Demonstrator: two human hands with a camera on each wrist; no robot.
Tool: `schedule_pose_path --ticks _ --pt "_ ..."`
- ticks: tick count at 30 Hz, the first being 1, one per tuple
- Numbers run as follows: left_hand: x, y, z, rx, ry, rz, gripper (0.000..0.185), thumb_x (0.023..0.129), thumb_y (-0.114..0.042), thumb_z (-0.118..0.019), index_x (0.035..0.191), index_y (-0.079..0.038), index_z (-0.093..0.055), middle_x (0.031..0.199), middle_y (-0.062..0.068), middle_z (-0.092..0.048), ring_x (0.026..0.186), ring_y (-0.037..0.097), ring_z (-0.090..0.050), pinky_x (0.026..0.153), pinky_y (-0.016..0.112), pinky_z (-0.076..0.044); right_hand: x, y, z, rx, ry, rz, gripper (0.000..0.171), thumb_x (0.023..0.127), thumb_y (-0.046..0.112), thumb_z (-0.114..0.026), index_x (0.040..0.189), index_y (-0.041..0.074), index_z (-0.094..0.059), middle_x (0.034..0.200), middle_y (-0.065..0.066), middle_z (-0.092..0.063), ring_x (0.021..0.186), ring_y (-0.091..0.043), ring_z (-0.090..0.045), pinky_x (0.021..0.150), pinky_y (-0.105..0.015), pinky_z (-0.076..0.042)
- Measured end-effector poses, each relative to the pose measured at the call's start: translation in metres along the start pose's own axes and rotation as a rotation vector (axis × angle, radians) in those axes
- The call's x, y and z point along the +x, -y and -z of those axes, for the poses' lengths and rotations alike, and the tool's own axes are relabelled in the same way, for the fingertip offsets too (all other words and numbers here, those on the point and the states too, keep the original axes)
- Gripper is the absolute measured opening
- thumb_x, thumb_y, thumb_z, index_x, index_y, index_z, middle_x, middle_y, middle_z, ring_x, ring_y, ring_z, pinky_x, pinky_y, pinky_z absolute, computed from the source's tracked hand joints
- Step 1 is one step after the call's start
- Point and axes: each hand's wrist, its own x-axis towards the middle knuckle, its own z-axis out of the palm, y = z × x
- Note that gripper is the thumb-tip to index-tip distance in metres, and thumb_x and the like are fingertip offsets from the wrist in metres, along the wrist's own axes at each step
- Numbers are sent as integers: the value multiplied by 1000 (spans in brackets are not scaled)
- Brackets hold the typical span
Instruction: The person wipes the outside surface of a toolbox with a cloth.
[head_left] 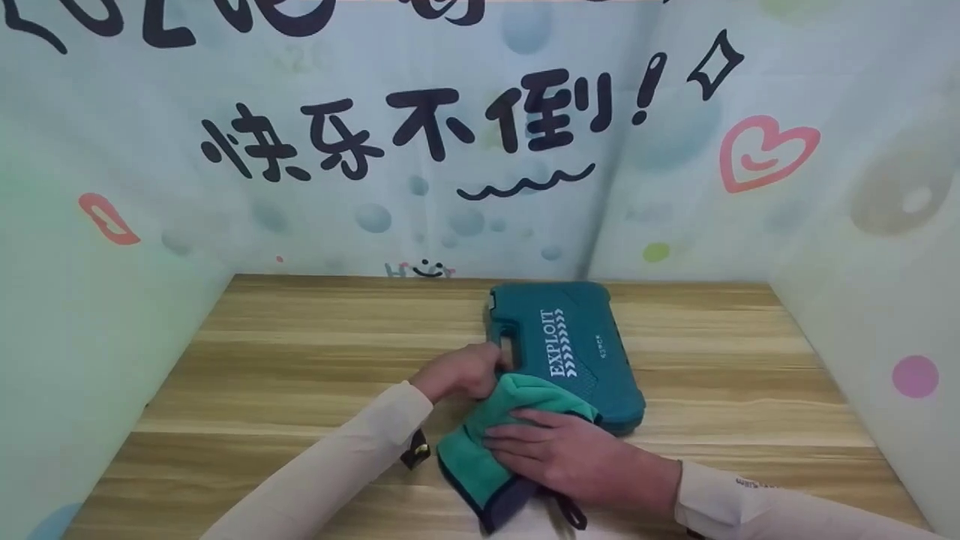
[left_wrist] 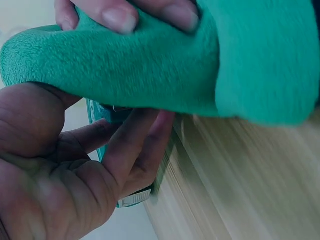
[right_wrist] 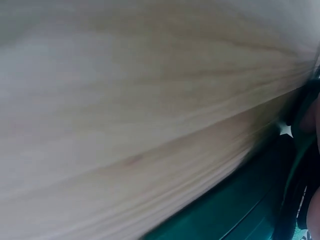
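Two hands on a wooden table (head_left: 300, 360): left (head_left: 461, 371) grips toolbox (head_left: 577, 345), right (head_left: 577, 454) flat on cloth (head_left: 487, 457).

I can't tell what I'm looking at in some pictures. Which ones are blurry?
Head view: fairly sharp, the lettering on the teal tool case reads clearly. Left wrist view: the green cloth and left hand are close and soft, the wooden table streaked. Right wrist view: smeared by motion blur, mostly streaked wood.
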Motion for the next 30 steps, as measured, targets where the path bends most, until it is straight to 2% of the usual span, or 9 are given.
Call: schedule_pose_path --ticks 2,5,9,13,18,22,25,30 --pt "0 -1 -1 -1 3 2 26 92 4 -64 112 -10 -72 96 8 -62 87 25 -59 77 36 -49 -6 -2 1 8 -8 16 40 108 16 -46 146 9 -56 155 -4 -45 149 -14 -23 119 -40 -16" --pt "0 -3 -4 -38 5 -7 22 96 -10 -70 117 -9 -72 94 6 -64 86 23 -61 79 36 -52 -20 -5 2 32 -18 32 41 111 17 -37 147 9 -55 155 -3 -45 149 -13 -23 119 -40 -18" --pt "-2 -2 -6 -93 10 -40 40 95 -27 -76 127 -5 -67 102 6 -68 85 19 -66 84 37 -55 -45 -10 4 86 -7 30 43 113 21 -31 150 11 -52 157 0 -43 149 -11 -23 119 -41 -19" --pt "-3 -1 -5 -124 12 -37 52 91 -32 -79 133 -5 -64 109 7 -69 85 19 -66 87 37 -55 -71 -17 7 118 -16 25 42 113 22 -34 150 11 -52 156 1 -44 147 -10 -27 118 -41 -21" --pt "-4 1 -5 -117 15 -12 52 90 -36 -80 131 -7 -66 106 4 -69 85 20 -65 88 38 -54 -97 -24 11 160 -79 27 41 112 19 -35 144 10 -59 150 0 -51 142 -12 -38 117 -40 -24" --pt "-6 3 -5 -90 13 9 59 90 -38 -79 138 -8 -63 117 6 -68 91 21 -63 96 40 -51 -110 -28 15 206 -123 25 38 111 17 -38 140 10 -61 146 0 -55 138 -14 -44 117 -40 -23" --pt "-6 4 -5 -80 8 5 60 90 -39 -79 139 -8 -62 118 7 -67 93 22 -63 97 40 -49 -117 -29 20 242 -170 19 36 109 14 -40 137 9 -63 142 -1 -58 135 -17 -49 117 -40 -23" --pt "-6 3 -5 -76 3 -11 58 91 -40 -78 137 -8 -63 111 5 -66 95 23 -60 95 39 -49 -124 -37 39 371 -323 -40 35 101 8 -49 132 3 -65 135 -9 -63 126 -31 -57 114 -40 -31"
